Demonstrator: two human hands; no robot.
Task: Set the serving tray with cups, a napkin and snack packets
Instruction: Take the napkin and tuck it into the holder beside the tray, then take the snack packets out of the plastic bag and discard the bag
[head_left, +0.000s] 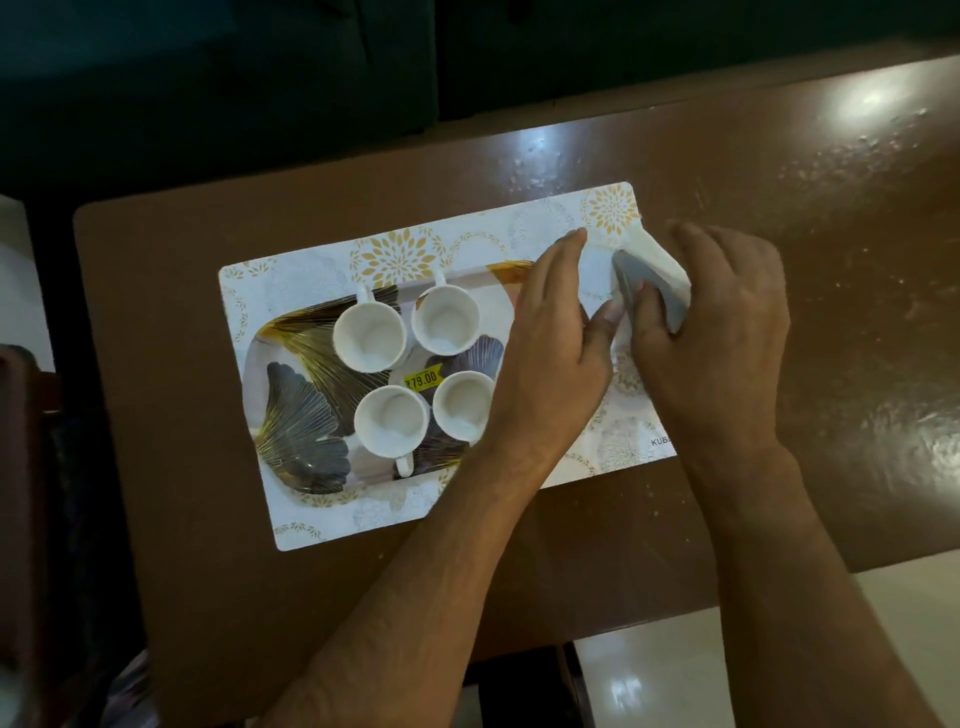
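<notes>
Four white cups (370, 336) stand on the tray (296, 395), left of both hands, w/ a yellow price tag (422, 379) between them. Tray sits on a placemat (610, 208) on a glossy brown counter (831, 312). Left hand (550, 338) and right hand (717, 332), each grip pinched shut on the white-grey napkin (649, 270), prob. folding it, at the mat's right end.

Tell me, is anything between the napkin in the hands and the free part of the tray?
Only the left hand itself. It lies over the tray's right end, beside the four cups. The napkin, held with the right hand, sits just beyond it.
</notes>
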